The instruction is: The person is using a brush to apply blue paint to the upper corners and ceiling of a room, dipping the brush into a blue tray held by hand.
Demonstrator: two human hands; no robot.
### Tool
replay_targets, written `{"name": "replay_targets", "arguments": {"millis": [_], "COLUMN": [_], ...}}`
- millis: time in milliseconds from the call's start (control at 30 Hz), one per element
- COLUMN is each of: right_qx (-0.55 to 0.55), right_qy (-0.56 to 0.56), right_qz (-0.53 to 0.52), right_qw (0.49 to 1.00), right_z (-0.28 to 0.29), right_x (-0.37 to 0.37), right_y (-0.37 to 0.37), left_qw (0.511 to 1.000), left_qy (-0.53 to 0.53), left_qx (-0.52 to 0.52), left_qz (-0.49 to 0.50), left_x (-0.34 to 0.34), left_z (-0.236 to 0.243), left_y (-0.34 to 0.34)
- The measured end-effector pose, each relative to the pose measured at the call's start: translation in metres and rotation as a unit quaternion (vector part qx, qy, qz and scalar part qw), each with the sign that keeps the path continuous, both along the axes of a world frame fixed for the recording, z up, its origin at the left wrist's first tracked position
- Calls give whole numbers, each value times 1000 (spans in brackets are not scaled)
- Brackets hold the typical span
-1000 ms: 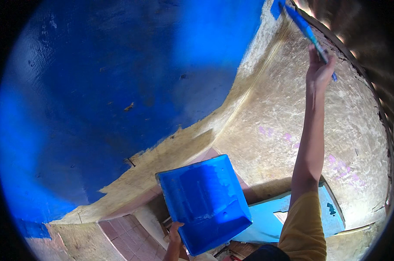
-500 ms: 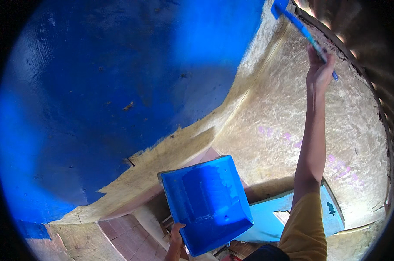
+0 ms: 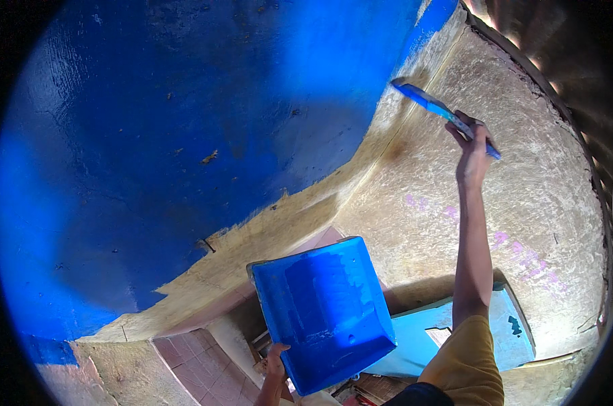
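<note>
A paintbrush (image 3: 436, 106) with a blue-stained handle is gripped in my right hand (image 3: 474, 150), its arm stretched up and forward. The brush head lies at the unpainted strip along the right edge of the blue-painted wall (image 3: 218, 115); whether it touches the wall I cannot tell. My left hand (image 3: 276, 362) holds the lower left side of a blue paint tray (image 3: 327, 314), with its thumb over the rim. Wet blue paint coats the inside of the tray.
An unpainted, rough beige wall (image 3: 415, 183) meets the blue one at a corner. Below it stands a light blue panel (image 3: 415, 338) with a hole. Reddish tiles (image 3: 205, 365) cover a ledge at lower left. Roofing sheets (image 3: 550, 40) show at upper right.
My right hand has moved the brush down and left from the top of the corner. A fresh blue patch shows on the strip up there. The tray has barely shifted.
</note>
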State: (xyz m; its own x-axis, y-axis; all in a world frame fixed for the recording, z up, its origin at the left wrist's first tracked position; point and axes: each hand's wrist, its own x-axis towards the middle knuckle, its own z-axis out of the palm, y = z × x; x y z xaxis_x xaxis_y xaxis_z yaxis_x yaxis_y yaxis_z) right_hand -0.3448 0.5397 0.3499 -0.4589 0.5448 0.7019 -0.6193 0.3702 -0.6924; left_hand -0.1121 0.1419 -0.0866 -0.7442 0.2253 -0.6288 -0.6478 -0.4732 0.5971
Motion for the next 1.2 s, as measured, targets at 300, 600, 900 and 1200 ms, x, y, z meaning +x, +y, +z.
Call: {"name": "replay_targets", "arguments": {"millis": [300, 600, 900, 1200], "right_qx": [120, -88, 51, -63], "right_qy": [100, 67, 190, 185], "right_qz": [-3, 42, 6, 16], "right_qw": [988, 993, 980, 981], "right_z": [99, -15, 59, 51], "right_x": [-33, -37, -37, -33], "right_y": [10, 4, -5, -14], "left_qw": [1000, 993, 999, 994], "left_qy": [-9, -117, 31, -91], "left_qx": [-7, 4, -24, -25], "left_qz": [21, 23, 24, 52], "left_x": [-5, -7, 2, -7], "left_z": [25, 59, 46, 66], "left_y": [3, 6, 5, 4]}}
